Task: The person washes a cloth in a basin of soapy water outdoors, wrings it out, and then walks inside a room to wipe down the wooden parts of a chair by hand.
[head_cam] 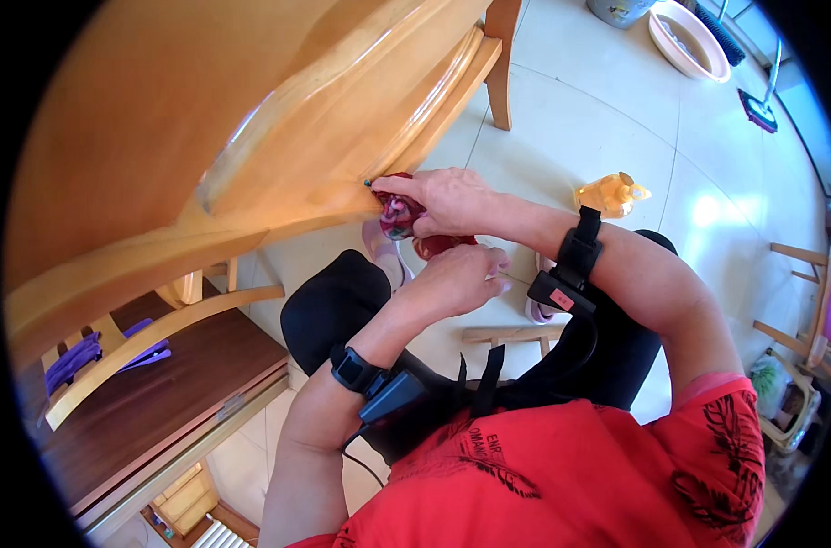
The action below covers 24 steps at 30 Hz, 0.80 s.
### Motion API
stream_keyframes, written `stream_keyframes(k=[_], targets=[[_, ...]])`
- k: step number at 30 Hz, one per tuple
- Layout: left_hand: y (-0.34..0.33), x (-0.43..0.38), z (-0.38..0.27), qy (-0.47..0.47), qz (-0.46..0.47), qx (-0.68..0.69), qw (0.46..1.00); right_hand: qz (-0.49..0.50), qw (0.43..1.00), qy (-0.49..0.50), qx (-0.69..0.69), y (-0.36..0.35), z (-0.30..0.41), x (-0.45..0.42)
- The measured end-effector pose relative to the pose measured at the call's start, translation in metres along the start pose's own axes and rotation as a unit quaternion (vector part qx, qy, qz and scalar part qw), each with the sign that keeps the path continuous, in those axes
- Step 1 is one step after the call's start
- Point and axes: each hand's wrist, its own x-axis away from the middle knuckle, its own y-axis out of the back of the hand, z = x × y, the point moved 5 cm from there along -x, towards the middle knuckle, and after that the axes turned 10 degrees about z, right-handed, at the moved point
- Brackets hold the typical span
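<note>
My right hand (456,198) grips a crumpled red patterned cloth (400,214), its fingers against the lower edge of a varnished wooden furniture panel (306,151). Just below it is my left hand (450,282), fingers partly curled. A second red portion of cloth (443,244) shows between the two hands; whether the left fingers hold it is hidden. Both wrists wear black straps with small devices. On the tiled floor beyond my right forearm stands a bottle of yellow-orange liquid (608,194) with a pump or spray top.
A wooden furniture leg (499,96) stands ahead. A low wooden stool (511,334) is between my legs. At upper right are a pink basin with water (689,41), a grey bucket (617,10) and a brush head (758,111). Purple cloth (73,362) hangs on a wooden rack at left.
</note>
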Motion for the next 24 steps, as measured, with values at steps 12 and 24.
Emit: stream_keyframes(k=[12, 24], targets=[[-0.001, 0.001, -0.005, -0.013, 0.023, -0.018, 0.999, 0.004, 0.999, 0.02, 0.026, 0.02, -0.024, 0.022], [-0.003, 0.001, 0.001, -0.018, 0.001, 0.003, 1.0, -0.228, 0.97, -0.041, 0.074, 0.016, 0.021, -0.021]])
